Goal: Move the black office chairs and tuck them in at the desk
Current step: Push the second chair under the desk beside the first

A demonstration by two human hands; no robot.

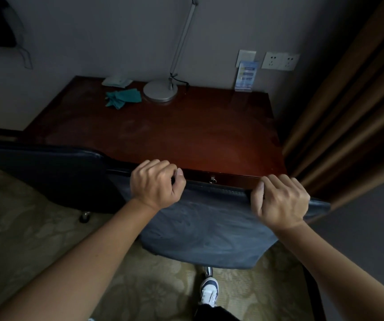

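Hands on the top edge of a black office chair's backrest (204, 228), one at each end. Left hand (157, 184) curled over the backrest's left corner, fingers wrapped across the rim and thumb tucked forward, gripping it. Right hand (279, 200) clamped the same way on the right corner, knuckles up, fingers folded over the edge and holding it. Backrest hard against the front edge of the dark red-brown desk (163, 133), top rim just beneath a drawer front with a small keyhole (213, 180); seat hidden below the desktop, so depth of tuck impossible to tell. Chrome column and part of the base (207, 272) visible under the backrest, above patterned carpet (24, 228). Second black chair (47, 174) just to the left, its backrest overlapping the desk's front left corner, one castor (84, 217) showing beneath. On the desktop near the wall: round silver lamp base (160, 91) with a slanted arm, crumpled teal cloth (122, 98) beside it, pale folded item (116, 81) behind that, blue leaflet in a clear stand (245, 76) at the far right. Wall sockets (280, 61) above, brown curtain (348, 100) at the right. White and dark shoe (209, 290) on the carpet below the chair.
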